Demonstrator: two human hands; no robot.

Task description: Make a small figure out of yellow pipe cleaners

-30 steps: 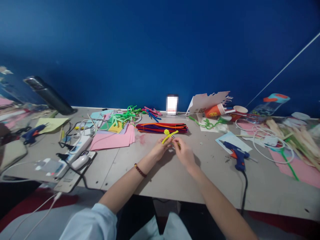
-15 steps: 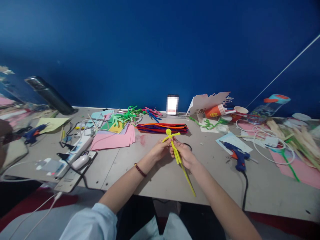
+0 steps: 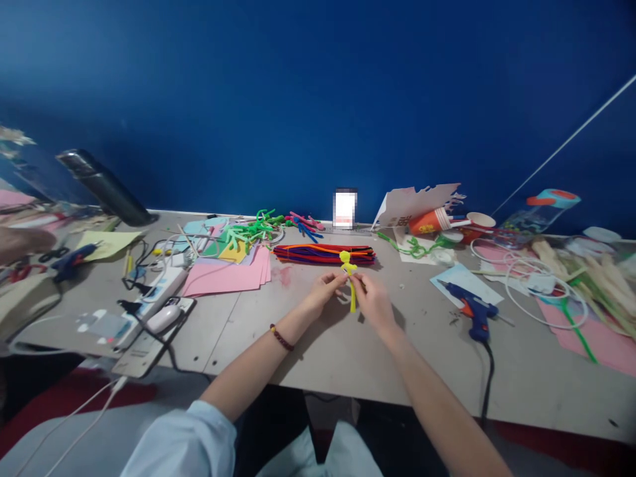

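A small yellow pipe-cleaner figure [image 3: 353,299] is upright between my hands, its round head at the top and its lower part hanging down. My left hand [image 3: 325,293] pinches it from the left, with some fingers spread below. On the other side my right hand [image 3: 373,300] grips it with thumb and fingertips near the middle. Just behind the figure lies a bundle of red, orange and purple pipe cleaners [image 3: 318,254].
A blue glue gun [image 3: 477,317] with its cord lies at the right. Pink paper [image 3: 223,277], a power strip [image 3: 161,295] and a phone [image 3: 144,351] are at the left. Paper cups [image 3: 432,220] lean at the back. Another person's hand [image 3: 24,245] shows at the far left.
The yellow figure has turned more upright, and its long strand no longer extends toward the table's front edge. My right hand has shifted its hold higher. The other person's hand has come further into view.
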